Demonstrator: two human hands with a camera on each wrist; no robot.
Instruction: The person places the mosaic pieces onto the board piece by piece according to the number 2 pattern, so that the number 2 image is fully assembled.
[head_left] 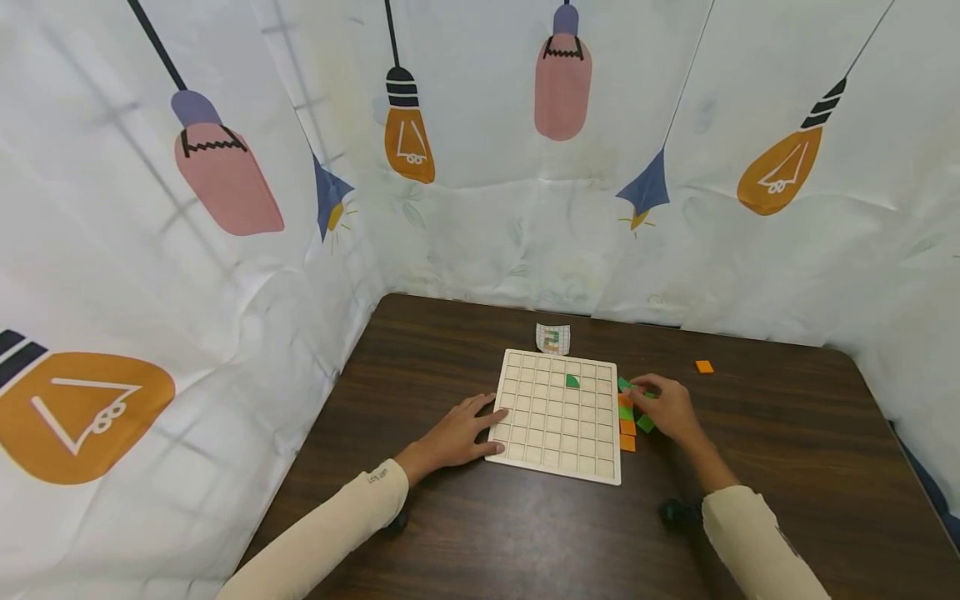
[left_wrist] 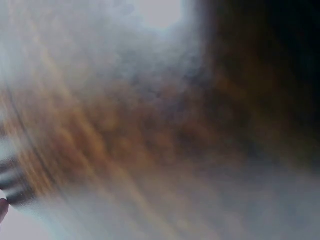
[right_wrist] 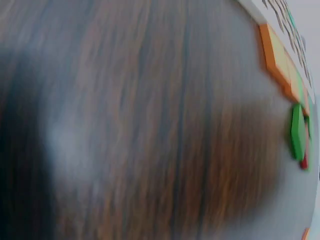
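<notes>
A pale square grid board (head_left: 555, 425) lies on the dark table, with one green quarter-round tile (head_left: 572, 381) in its upper part. My left hand (head_left: 459, 432) rests at the board's left side with fingers spread, fingertips on its edge. Beyond the board's right edge, my right hand (head_left: 669, 410) has thumb and forefinger bent together at a green tile (head_left: 625, 384), which they seem to pinch; the fingers partly hide it. Under and beside that hand lie orange tiles (head_left: 627, 427) and green tiles (head_left: 645, 423), some along the board's edge. The right wrist view also shows a green tile (right_wrist: 298, 132).
A small printed pattern card (head_left: 553, 339) lies behind the board. A lone orange tile (head_left: 704, 367) sits farther back on the right of the brown table (head_left: 787, 467). White cloth printed with lamps (head_left: 480, 233) hangs around the table. The left wrist view is mostly blurred.
</notes>
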